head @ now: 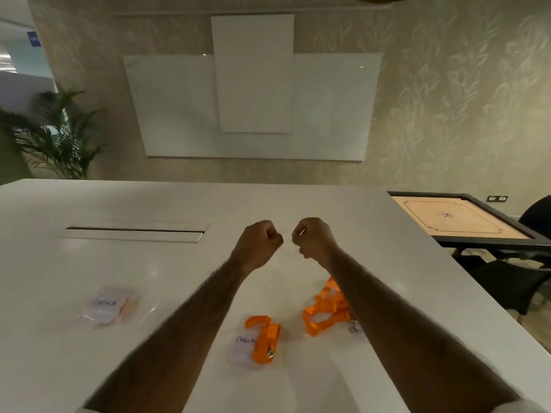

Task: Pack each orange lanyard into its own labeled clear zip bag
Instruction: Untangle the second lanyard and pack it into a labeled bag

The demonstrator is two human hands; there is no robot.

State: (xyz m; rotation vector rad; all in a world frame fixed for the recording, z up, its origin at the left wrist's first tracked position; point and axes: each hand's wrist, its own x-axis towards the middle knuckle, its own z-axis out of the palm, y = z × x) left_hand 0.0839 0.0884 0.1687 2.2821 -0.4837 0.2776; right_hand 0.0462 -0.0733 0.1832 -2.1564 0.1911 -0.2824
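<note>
My left hand (259,239) and my right hand (313,238) are raised over the white table (89,263), both fisted, with knuckles nearly touching. A faint clear zip bag (287,251) seems pinched between them; it is barely visible. Below them, a folded orange lanyard (265,338) lies over a labeled clear bag (241,350). A loose pile of orange lanyards (325,311) sits to the right, partly hidden by my right forearm. At the left lies a labeled bag (107,305) with something pale orange inside.
A cable slot (134,231) is set into the table's far left. Past the table's right edge stand a carrom board (459,219) and a black chair (521,281). A potted plant (56,135) and whiteboards (253,105) are behind.
</note>
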